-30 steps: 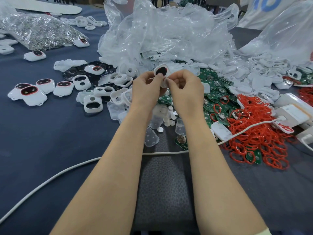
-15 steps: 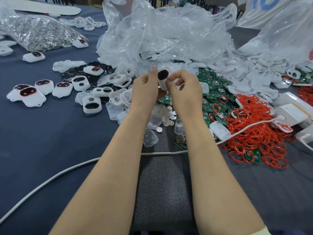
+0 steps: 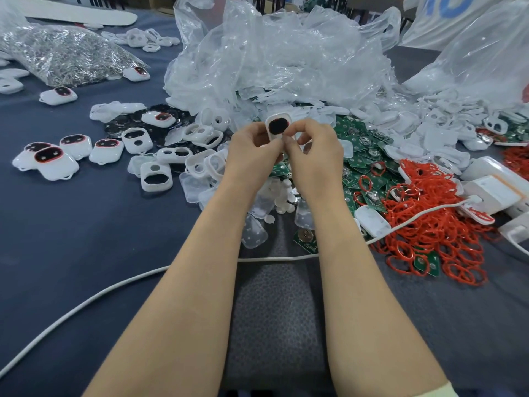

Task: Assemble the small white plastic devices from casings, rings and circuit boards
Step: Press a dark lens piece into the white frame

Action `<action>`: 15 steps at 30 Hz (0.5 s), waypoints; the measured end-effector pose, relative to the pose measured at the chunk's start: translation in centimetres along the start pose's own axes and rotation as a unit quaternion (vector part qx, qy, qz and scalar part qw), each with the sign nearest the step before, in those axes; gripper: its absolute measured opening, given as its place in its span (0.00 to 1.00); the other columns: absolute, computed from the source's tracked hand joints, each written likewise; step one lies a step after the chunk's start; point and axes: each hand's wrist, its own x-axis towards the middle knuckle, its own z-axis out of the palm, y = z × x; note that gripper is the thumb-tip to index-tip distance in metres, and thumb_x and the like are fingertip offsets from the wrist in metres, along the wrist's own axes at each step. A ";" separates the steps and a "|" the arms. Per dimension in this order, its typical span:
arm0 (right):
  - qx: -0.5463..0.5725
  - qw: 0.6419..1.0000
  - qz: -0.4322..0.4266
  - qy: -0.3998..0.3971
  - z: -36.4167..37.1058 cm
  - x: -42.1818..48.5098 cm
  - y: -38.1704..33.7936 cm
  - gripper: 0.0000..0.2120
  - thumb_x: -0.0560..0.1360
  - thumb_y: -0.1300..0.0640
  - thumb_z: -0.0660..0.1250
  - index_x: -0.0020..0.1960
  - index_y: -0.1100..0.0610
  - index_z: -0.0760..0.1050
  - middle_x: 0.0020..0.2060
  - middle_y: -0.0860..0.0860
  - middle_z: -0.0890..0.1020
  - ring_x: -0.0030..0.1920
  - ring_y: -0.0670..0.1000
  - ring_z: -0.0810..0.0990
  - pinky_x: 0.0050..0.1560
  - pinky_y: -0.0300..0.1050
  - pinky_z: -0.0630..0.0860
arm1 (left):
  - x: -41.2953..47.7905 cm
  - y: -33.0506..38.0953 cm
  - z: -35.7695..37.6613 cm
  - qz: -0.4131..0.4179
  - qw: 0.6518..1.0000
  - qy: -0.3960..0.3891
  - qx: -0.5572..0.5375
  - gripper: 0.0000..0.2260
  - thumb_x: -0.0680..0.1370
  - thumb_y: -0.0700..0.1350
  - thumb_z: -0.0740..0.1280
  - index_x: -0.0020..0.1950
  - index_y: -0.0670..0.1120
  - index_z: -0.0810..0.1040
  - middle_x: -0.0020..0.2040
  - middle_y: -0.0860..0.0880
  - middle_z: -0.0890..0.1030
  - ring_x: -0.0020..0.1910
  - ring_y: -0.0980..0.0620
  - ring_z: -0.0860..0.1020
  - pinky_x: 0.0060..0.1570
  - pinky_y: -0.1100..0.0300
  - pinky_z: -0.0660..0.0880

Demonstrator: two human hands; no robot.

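- White casing (image 3: 278, 126) with a dark oval window, pinched between the curled fingers of the left hand (image 3: 252, 147) and the right hand (image 3: 317, 150).
- Crumpled clear bags (image 3: 286, 53) piled at 12 o'clock, just behind.
- Green circuit boards (image 3: 360, 156) at 3 o'clock, red rings (image 3: 429, 219) at 4.
- Finished devices (image 3: 54, 161) at 9; a white cable (image 3: 86, 302) runs beneath the forearms.

Left grip (image 3: 254, 147) and right grip (image 3: 317, 150) both pinch one white casing (image 3: 277, 126) with dark oval window, held up over the parts pile. Green circuit boards (image 3: 360, 156) and red rings (image 3: 429, 224) to the right, assembled units (image 3: 54, 161) left on the tabletop (image 3: 71, 239), white cable (image 3: 114, 287) across front
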 end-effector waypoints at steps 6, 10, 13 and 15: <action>-0.002 1.000 -0.020 0.009 0.3 -0.1 0.2 0.03 0.76 0.59 0.66 0.49 0.54 0.77 0.44 0.52 0.71 0.44 0.50 0.71 0.42 0.39 0.63 | 0.0 -0.2 0.1 0.014 1.000 -0.002 0.000 0.10 0.75 0.32 0.65 0.54 0.43 0.78 0.50 0.42 0.84 0.52 0.45 0.82 0.54 0.53 0.80; 0.031 0.999 -0.013 0.032 0.6 -0.1 0.3 0.11 0.75 0.60 0.68 0.54 0.59 0.70 0.43 0.53 0.72 0.44 0.51 0.71 0.44 0.41 0.67 | 0.1 -0.2 0.1 0.014 1.000 0.009 0.011 0.11 0.76 0.33 0.65 0.55 0.42 0.78 0.49 0.42 0.84 0.51 0.44 0.82 0.55 0.50 0.79; 0.064 0.997 0.033 0.029 0.6 0.1 0.5 0.14 0.74 0.57 0.69 0.56 0.57 0.67 0.44 0.50 0.74 0.43 0.49 0.73 0.43 0.39 0.68 | 0.2 -0.2 0.1 0.014 1.000 0.017 0.015 0.10 0.76 0.34 0.64 0.56 0.42 0.77 0.47 0.44 0.84 0.48 0.47 0.83 0.54 0.52 0.80; 0.078 0.995 0.057 0.018 0.5 0.4 0.7 0.11 0.74 0.56 0.70 0.53 0.55 0.69 0.40 0.46 0.75 0.39 0.43 0.74 0.39 0.34 0.69 | 0.2 -0.2 0.1 0.017 1.000 0.016 0.012 0.08 0.77 0.36 0.64 0.54 0.44 0.78 0.44 0.47 0.83 0.45 0.51 0.82 0.51 0.56 0.80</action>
